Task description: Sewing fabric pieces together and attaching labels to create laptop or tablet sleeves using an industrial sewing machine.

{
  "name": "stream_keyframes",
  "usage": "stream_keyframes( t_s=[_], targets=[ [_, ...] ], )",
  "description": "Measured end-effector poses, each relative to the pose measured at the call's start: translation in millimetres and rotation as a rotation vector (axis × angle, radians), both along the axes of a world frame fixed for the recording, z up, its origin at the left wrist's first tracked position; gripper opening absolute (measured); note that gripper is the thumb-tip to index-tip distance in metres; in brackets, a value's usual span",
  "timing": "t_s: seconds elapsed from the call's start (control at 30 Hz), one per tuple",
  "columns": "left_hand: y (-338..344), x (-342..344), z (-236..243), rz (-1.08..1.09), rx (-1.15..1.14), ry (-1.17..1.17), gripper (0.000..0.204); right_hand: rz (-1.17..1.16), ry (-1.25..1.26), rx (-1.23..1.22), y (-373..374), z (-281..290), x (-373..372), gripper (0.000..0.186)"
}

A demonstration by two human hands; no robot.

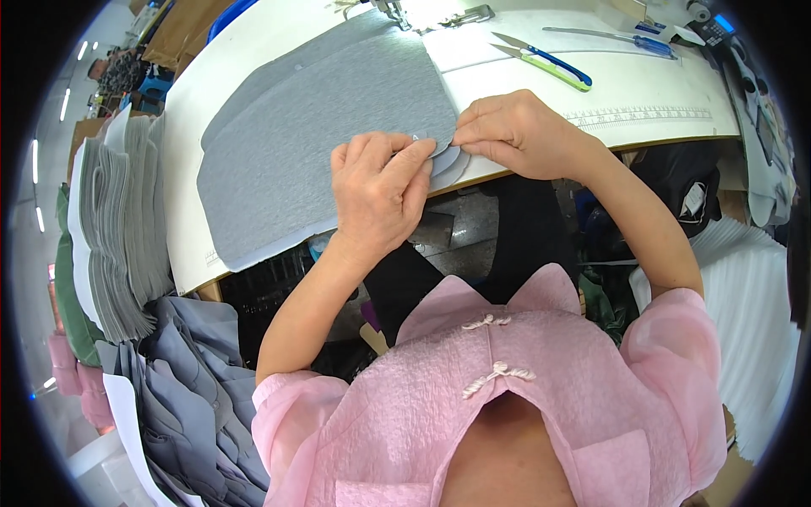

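Grey fabric point(312, 144), smooth, layered, round-cornered, lies flat on the white table point(676, 89) reaching its front edge; your left hand point(376, 190) and right hand point(517, 135) pinch its near-right corner, fingertips close together. White surface stretches right of it to the snips point(553, 74). Machine foot point(394, 10) at the far edge, stacked grey pieces point(118, 228) left, grey heap point(186, 372) below them, container unclear.

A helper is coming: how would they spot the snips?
On the white table, look right of the grey fabric. The snips lie there, blades pointing left; unlike the blue-handled tool beyond them, they pair blue with bright green.
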State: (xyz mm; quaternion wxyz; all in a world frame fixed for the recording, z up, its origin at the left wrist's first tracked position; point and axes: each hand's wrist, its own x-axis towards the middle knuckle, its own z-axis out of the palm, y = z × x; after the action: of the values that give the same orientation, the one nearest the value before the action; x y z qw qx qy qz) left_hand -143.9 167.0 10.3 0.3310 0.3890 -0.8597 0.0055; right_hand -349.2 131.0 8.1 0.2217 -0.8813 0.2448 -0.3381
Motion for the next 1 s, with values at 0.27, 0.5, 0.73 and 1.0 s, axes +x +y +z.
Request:
stream_keyframes(
  t_s=[0.27,0.5,0.73,1.0],
  targets=[
    [0.1,-0.9,0.9,0.004,-0.029,-0.011,0.02,-0.086,-0.126,-0.027,6.6,-10.1,8.5,0.008],
    [-0.6,-7.6,-4.4,0.04,-0.087,-0.007,0.021,-0.165,-0.289,-0.134,9.9,-19.7,17.6,0.008],
    [-1.8,-9.0,5.2,0.049,0.129,0.145,0.014,-0.325,-0.185,-0.091,18.1,-20.9,7.8,0.017],
    [-20.2,4.3,43.7,0.123,0.568,0.337,0.013,-0.219,0.093,-0.211,24.7,-28.3,3.0,0.034]
  ],
)
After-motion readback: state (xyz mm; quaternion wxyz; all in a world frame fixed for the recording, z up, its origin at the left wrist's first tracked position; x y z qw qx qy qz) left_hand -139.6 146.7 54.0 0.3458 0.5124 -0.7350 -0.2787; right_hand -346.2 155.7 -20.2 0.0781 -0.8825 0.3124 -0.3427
